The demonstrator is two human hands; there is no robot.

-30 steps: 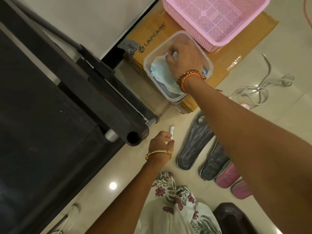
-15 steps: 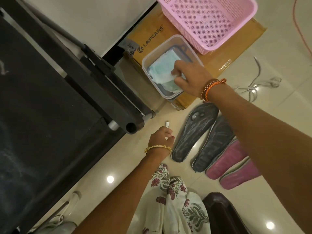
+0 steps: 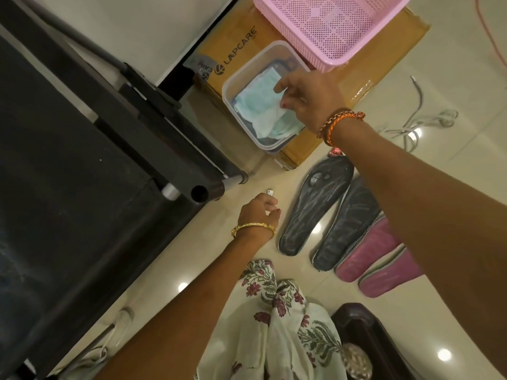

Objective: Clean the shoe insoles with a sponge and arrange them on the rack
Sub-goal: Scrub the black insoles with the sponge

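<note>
My right hand (image 3: 310, 97) reaches into a clear plastic container (image 3: 228, 90) and pinches the edge of a pale blue-white cloth (image 3: 255, 105) lying inside. My left hand (image 3: 256, 213) hovers low over the floor, its fingers curled round a small white object (image 3: 270, 192). Two dark grey insoles (image 3: 312, 209) (image 3: 347, 229) lie side by side on the floor right of my left hand. Beside them are two pink insoles (image 3: 369, 249) (image 3: 389, 275), partly hidden by my right forearm. No sponge is visible.
The container stands on a brown cardboard box (image 3: 370, 58) next to a pink mesh basket (image 3: 329, 26). A black frame with a tube end (image 3: 199, 193) fills the left. A white cable (image 3: 417, 124) lies at right. A dark stool (image 3: 362, 325) and floral clothing (image 3: 274, 311) are below.
My right hand has drawn back from the far side of the container to its near edge, taking hold of the cloth's edge. My left hand stays put with the white object.
</note>
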